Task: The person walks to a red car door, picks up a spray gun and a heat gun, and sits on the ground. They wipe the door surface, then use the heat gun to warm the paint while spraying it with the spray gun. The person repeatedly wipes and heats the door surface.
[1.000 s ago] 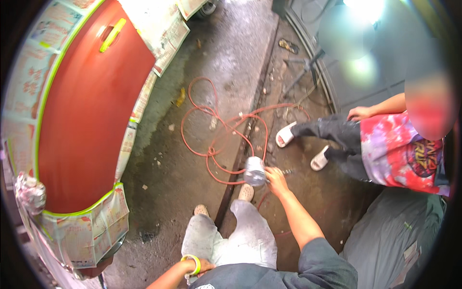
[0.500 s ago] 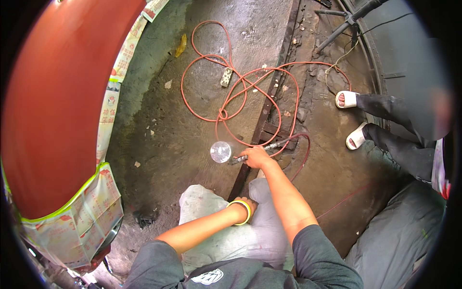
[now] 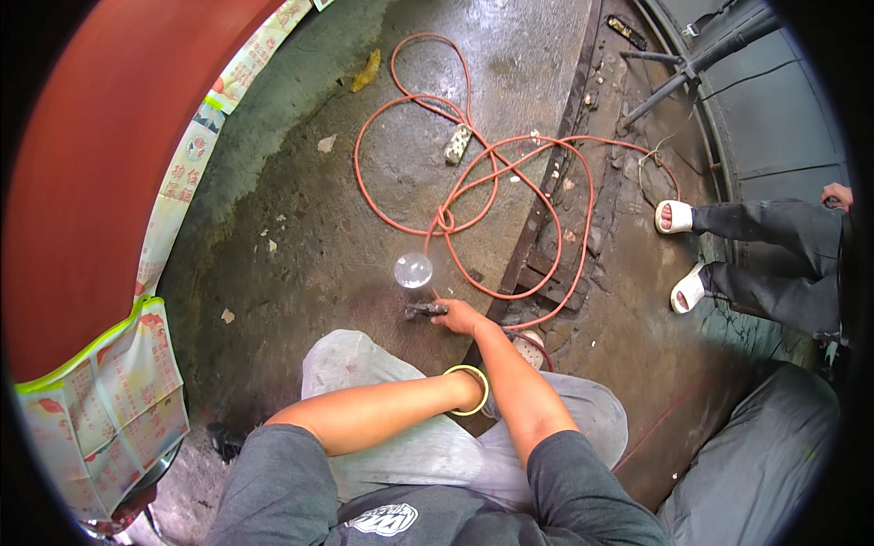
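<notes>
My right hand (image 3: 460,317) is closed round the handle of a spray gun (image 3: 424,311), held low over the floor in front of my knees. The gun's round, see-through cup (image 3: 414,270) shows just beyond its body. My left arm crosses my lap, and a yellow-green bangle (image 3: 468,390) circles its wrist. Of my left hand (image 3: 470,389) only a little shows, next to my right forearm; its fingers are hidden. To my left stands a glossy red curved panel (image 3: 100,164), its edge masked with printed paper (image 3: 109,400) and bright green tape.
An orange hose (image 3: 360,173) lies looped on the wet concrete ahead, with a white power strip (image 3: 458,144) among the loops. On the right stands a person in dark trousers (image 3: 765,223) and white sandals (image 3: 689,289). Grey fabric (image 3: 756,455) fills the lower right; a metal stand (image 3: 678,77) is beyond.
My view has shifted. My right hand has drawn the spray gun nearer my knees and turned it, and my left forearm now lies straighter across my lap.
</notes>
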{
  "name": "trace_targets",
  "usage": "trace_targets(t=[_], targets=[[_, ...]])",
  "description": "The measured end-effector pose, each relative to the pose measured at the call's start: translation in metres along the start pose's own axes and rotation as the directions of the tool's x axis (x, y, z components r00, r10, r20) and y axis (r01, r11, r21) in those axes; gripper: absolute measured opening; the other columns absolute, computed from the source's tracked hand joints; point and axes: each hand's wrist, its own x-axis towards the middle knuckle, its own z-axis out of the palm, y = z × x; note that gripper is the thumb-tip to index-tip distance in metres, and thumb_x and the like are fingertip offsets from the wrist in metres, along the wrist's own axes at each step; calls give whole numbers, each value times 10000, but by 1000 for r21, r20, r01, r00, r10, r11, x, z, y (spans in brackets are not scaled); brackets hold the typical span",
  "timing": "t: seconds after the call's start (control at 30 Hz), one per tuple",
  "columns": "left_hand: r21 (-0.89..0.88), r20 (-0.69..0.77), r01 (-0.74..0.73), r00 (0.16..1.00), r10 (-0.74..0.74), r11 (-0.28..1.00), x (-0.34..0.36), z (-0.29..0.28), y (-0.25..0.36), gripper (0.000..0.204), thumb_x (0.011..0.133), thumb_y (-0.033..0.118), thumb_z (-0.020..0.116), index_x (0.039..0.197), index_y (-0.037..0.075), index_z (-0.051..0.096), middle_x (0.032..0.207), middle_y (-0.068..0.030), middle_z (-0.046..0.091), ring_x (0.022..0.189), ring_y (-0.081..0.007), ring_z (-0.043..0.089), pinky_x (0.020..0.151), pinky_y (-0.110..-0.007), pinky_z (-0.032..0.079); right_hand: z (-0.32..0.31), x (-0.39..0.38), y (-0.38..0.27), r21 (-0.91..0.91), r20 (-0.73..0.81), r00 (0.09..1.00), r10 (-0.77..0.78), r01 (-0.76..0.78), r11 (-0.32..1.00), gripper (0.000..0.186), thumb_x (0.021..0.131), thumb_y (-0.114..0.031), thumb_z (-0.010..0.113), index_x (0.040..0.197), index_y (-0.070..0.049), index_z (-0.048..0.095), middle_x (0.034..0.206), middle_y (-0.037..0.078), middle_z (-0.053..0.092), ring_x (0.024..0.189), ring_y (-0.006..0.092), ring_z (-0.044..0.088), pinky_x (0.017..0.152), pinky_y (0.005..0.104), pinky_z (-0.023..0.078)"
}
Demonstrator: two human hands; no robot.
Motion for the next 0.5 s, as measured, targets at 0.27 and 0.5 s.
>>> trace_targets(t=[0.27, 0.5], targets=[[-35, -132, 11, 991, -16, 999, 9, 25, -59, 338, 843, 274, 693, 1133, 123, 776, 1267, -142, 699, 1145, -298, 668, 987, -464, 507, -9, -27, -12, -92, -158, 982, 105, -120, 988, 661, 781, -316, 823, 1345, -38, 620, 1282, 240, 662, 1244, 394, 606, 1054, 428, 478], [-484, -153, 86, 972, -180, 871, -56, 11, -102, 510, 939, 497, 632, 1209, 70, 703, 1056, -90, 736, 1017, -264, 682, 917, -429, 502, -91, -99, -35, -351, -246, 959, 144, -227, 909, 666, 873, -396, 760, 1370, 13, 587, 1363, 240, 619, 1290, 372, 584, 1083, 430, 463]])
